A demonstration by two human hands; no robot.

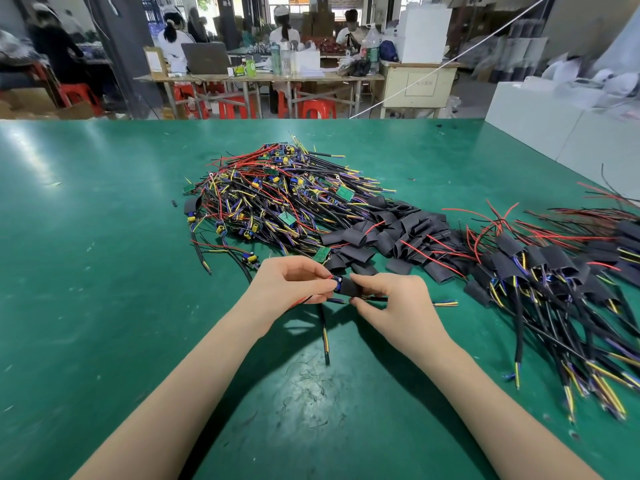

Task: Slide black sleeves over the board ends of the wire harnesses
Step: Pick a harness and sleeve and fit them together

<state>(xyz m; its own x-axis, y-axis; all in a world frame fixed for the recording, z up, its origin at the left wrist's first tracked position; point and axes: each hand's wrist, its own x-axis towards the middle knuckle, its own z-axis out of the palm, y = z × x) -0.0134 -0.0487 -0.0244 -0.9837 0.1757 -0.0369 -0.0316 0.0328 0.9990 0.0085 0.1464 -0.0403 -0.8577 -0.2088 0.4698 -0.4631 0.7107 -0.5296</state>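
My left hand (287,284) pinches the board end of a wire harness (337,283), where a blue part shows between the fingers. Its red and black leads trail left under that hand. My right hand (394,299) pinches a black sleeve (351,288) that sits partly over the same board end. The harness cable (325,332) hangs down toward me. A big heap of bare harnesses (277,199) with small green boards lies behind my hands. Loose black sleeves (398,233) are piled to its right. Sleeved harnesses (547,271) lie at the far right.
Everything sits on a green table mat (104,271). White boxes (554,126) stand at the table's back right corner. A stray black sleeve (191,206) lies left of the heap. People work at benches with red stools in the background.
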